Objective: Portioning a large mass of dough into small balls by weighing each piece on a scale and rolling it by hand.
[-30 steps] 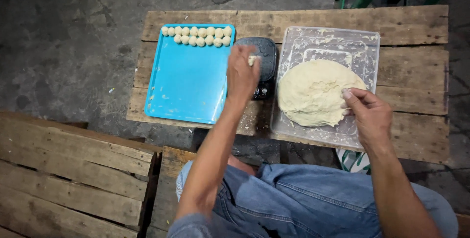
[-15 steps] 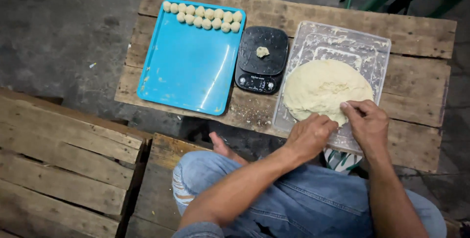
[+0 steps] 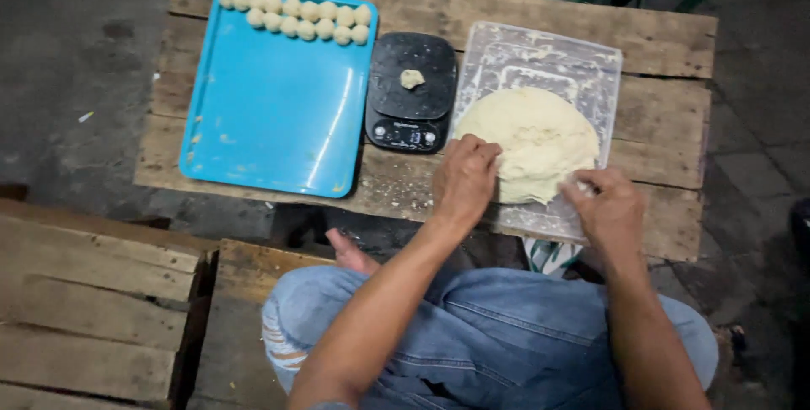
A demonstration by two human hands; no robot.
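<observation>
Both forearms reach forward over the knees. The left hand point(image 3: 465, 180) curls its fingers into the near edge of the flat pale dough mound point(image 3: 537, 140) on the floury clear plastic sheet point(image 3: 544, 56) on the weathered wooden tabletop point(image 3: 658, 39); the right hand point(image 3: 609, 212) pinches the dough's near-right rim, fingers narrow

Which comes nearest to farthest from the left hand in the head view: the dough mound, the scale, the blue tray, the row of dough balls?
1. Dough mound: touching the left hand, on its right.
2. Scale: just beyond the hand, slightly left.
3. Blue tray: farther left on the table.
4. Dough balls: along the tray's far edge.
</observation>
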